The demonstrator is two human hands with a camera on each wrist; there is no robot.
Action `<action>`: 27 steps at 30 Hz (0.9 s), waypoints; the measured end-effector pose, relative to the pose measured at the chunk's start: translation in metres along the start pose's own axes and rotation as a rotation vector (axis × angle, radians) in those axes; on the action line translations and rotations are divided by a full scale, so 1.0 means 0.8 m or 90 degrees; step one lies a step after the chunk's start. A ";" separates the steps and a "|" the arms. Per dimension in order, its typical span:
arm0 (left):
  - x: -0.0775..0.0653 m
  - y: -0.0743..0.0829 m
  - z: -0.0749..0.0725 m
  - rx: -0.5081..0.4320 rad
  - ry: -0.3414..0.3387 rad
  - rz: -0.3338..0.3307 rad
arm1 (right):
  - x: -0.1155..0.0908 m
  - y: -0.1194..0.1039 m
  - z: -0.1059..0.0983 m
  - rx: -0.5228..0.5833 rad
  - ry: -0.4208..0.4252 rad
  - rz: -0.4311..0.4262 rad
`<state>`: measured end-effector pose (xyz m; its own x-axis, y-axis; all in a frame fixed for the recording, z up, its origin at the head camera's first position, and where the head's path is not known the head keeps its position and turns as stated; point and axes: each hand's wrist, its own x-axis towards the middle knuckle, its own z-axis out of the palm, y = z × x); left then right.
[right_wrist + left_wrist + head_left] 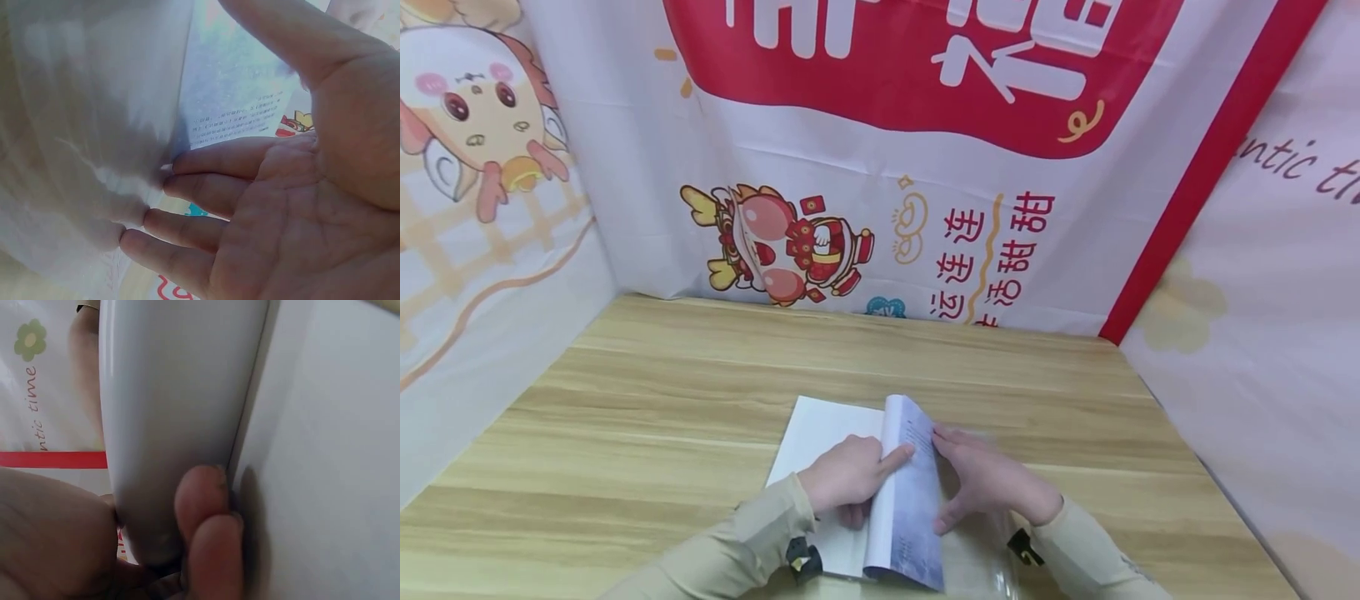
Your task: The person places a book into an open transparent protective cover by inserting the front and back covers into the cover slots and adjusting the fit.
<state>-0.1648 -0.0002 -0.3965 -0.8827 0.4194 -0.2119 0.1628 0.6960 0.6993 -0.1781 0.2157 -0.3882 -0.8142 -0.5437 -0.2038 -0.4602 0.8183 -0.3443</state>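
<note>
A book lies on the table with its white page (831, 425) facing up. Its blue-grey printed cover (917, 500) curls up along the middle. My left hand (850, 471) pinches this curled cover, one digit over the top and other fingers below, against the white page. In the left wrist view two fingertips (215, 550) sit at the foot of the white curl (181, 381). My right hand (992, 479) has its fingers spread at the cover's right edge. Those straight fingers (206, 194) touch a clear plastic sheet (94, 94) beside the printed side.
The wood-grain table (662, 433) extends around the book. Printed cloth hangs behind it as a back wall (880, 167), with more cloth at the left side (482, 333) and right side (1262, 375).
</note>
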 end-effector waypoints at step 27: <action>0.006 -0.001 -0.003 0.089 0.038 -0.020 | 0.001 0.001 -0.002 -0.040 0.010 -0.017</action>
<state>-0.1704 -0.0002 -0.3963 -0.9122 0.3635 -0.1890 0.1904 0.7846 0.5901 -0.1797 0.2160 -0.3874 -0.8067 -0.5627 -0.1807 -0.5025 0.8140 -0.2914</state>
